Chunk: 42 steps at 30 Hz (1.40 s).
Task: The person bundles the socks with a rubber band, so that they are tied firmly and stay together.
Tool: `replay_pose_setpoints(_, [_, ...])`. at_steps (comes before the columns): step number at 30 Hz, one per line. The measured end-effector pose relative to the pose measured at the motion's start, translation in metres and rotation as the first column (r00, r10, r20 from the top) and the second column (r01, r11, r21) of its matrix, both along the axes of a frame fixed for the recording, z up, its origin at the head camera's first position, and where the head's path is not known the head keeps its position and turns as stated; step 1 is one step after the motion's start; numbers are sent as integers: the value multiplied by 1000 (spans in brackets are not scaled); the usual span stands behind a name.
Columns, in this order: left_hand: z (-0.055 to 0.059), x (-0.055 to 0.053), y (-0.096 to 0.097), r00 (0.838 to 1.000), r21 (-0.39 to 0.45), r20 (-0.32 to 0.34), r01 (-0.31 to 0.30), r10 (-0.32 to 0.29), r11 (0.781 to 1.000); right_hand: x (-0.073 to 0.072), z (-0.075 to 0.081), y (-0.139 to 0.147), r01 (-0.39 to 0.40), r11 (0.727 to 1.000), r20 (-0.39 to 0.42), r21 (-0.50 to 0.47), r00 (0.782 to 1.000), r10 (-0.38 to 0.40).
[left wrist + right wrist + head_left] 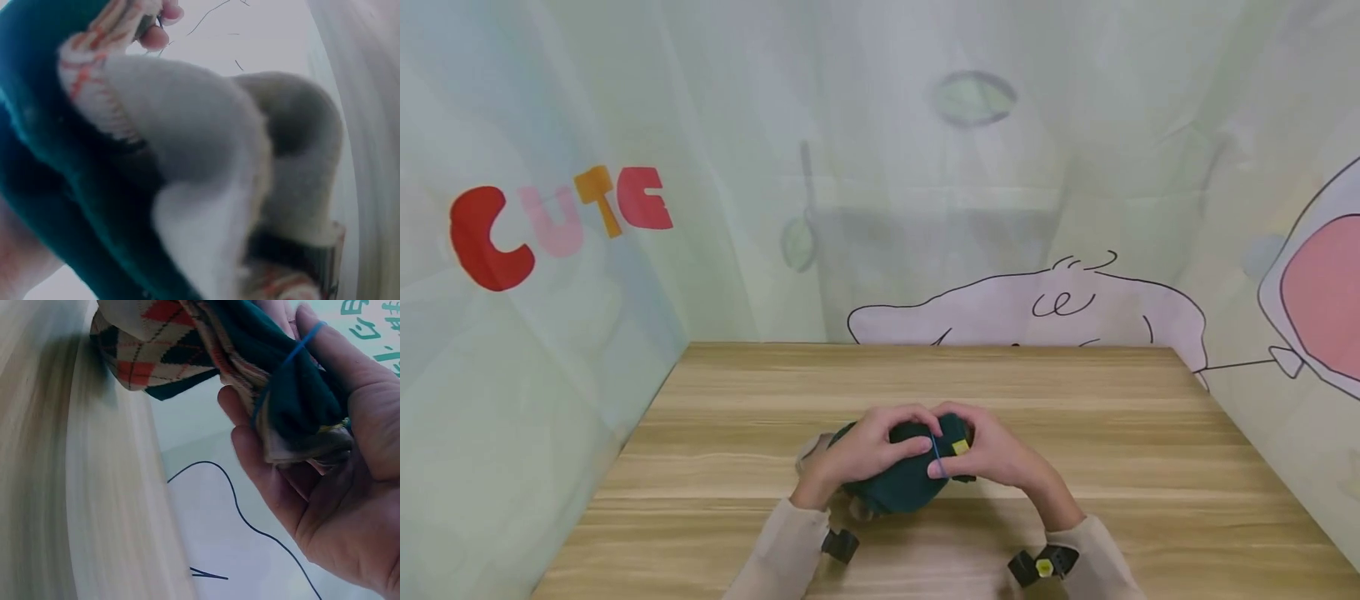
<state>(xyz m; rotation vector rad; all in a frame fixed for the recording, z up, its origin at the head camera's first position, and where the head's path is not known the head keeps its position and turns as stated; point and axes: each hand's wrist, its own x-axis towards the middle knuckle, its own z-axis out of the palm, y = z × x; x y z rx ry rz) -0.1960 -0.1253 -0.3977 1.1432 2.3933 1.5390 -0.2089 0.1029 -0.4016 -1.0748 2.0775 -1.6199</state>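
A bundle of socks (891,487) is held between both hands above the table, dark green on top with an argyle pattern in red, navy and beige (175,347) below. A thin blue rubber band (937,457) runs round it near its right end, close to a small yellow patch (960,447). My left hand (876,446) grips the bundle's middle, thumb and fingers curled over it. My right hand (996,450) holds the banded end, its thumb at the rubber band. In the left wrist view, pale grey sock ends (181,119) fill the middle and are blurred.
A wood-grain table (760,392) lies under the hands. Printed cloth walls (737,208) stand at its back and sides, with coloured letters (493,242) on the left and a drawn balloon (1326,300) on the right. Dark cameras sit on both wrists.
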Motion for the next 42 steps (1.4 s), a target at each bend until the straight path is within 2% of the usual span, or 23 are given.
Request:
replay_pose_setpoints(7, [-2, 0, 4, 999, -28, -19, 32, -33, 999, 2, 2, 0, 55, 992, -109, 113, 993, -42])
replay_pose_setpoints(11, [-2, 1, 5, 999, -33, -10, 50, -50, 998, 5, 3, -3, 106, 985, -145, 135, 986, -86])
replay_pose_setpoints(18, [-3, 2, 2, 999, -19, 42, 34, -33, 999, 7, 4, -3, 119, 984, -132, 134, 986, -101])
replay_pose_setpoints(24, [3, 6, 0, 988, 49, 153, -19, 12, 999, 8, 6, -4, 109, 989, -70, 96, 992, -103])
replay_pose_setpoints(29, [4, 7, 5, 986, 45, 134, -111, 104, 993, 7, 6, -6, 135, 986, -112, 97, 986, -124])
replay_pose_setpoints(32, [3, 7, 6, 979, 45, 135, -162, 154, 986, 6, 5, -8, 150, 983, -143, 107, 981, -134])
replay_pose_setpoints(37, [3, 6, 8, 966, 76, 191, -192, 175, 978, 6, 3, -9, 149, 985, -128, 92, 982, -137])
replay_pose_setpoints(42, [1, 5, 6, 956, 17, 210, -210, 202, 977, 7, 3, -9, 135, 987, -107, 83, 986, -125])
